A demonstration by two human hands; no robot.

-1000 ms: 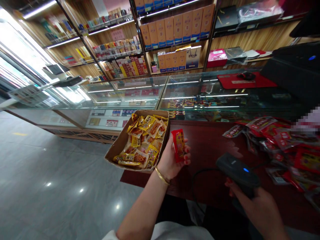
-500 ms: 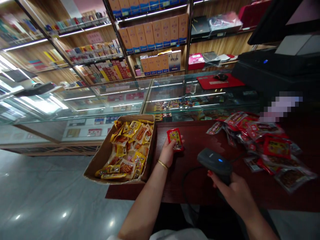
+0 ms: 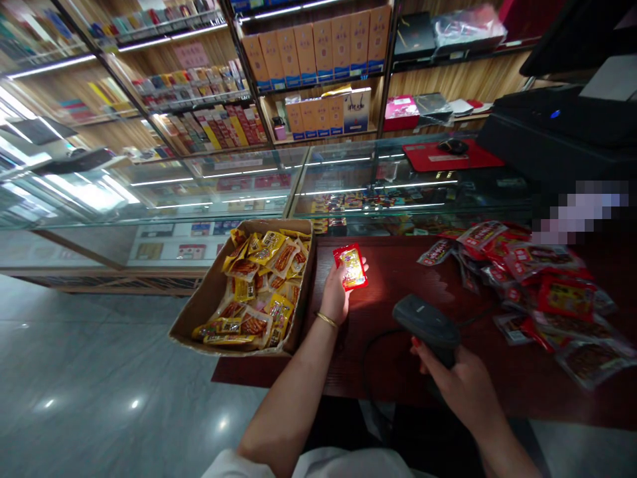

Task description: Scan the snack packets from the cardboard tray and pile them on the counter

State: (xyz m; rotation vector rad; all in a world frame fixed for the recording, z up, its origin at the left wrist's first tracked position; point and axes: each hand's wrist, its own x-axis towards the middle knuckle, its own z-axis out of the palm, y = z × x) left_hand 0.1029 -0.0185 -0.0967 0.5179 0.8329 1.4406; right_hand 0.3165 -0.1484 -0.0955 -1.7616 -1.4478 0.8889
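Note:
A small red and yellow snack packet (image 3: 353, 267) is gripped in my left hand (image 3: 336, 292), thumb on its near side, above the dark red wooden counter (image 3: 383, 265). Bright light falls on the packet and on the counter beside it. My right hand (image 3: 460, 378) is wrapped round the handle of a black barcode scanner (image 3: 426, 321), whose head points toward the packet. To the left of my left hand stands an open cardboard box (image 3: 199, 315) holding many yellow snack packets (image 3: 269, 249). A heap of red snack packets (image 3: 527, 262) lies right of the scanner.
A glass display case (image 3: 223, 189) runs behind the counter, with a red mouse pad (image 3: 468, 158) and a black mouse (image 3: 452, 146) on top. Dark till equipment (image 3: 562, 139) stands at the right. The scanner's cable (image 3: 365, 362) loops over the counter. Shelves with boxes (image 3: 318, 53) line the back.
The packet in my left hand is now brightly lit, and the blue light on the scanner has gone out. Both hands keep their holds. The view has shifted slightly.

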